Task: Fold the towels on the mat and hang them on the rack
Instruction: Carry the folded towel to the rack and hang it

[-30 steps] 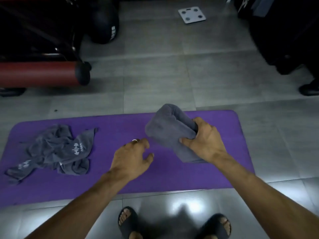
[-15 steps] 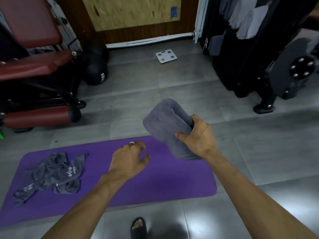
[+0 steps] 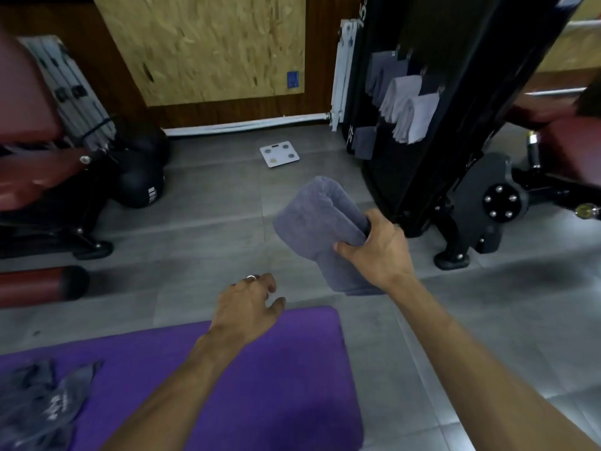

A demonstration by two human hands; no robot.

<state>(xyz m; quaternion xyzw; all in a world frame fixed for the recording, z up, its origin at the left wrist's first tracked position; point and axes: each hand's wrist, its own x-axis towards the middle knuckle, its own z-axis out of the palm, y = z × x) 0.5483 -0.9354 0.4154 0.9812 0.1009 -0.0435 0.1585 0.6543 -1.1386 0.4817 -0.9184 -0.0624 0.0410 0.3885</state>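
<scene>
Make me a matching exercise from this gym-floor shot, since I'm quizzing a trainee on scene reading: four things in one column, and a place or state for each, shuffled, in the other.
Things:
1. folded grey towel
2. crumpled grey towel
3. white scale
4. left hand

Places or states:
A. lying on the purple mat, bottom left
B. flat on the grey floor near the wall
C. held in the right hand, above the floor
D. holding nothing, fingers loosely curled, over the mat's far edge

Pairs: 1-C, 2-A, 3-B, 4-D
</scene>
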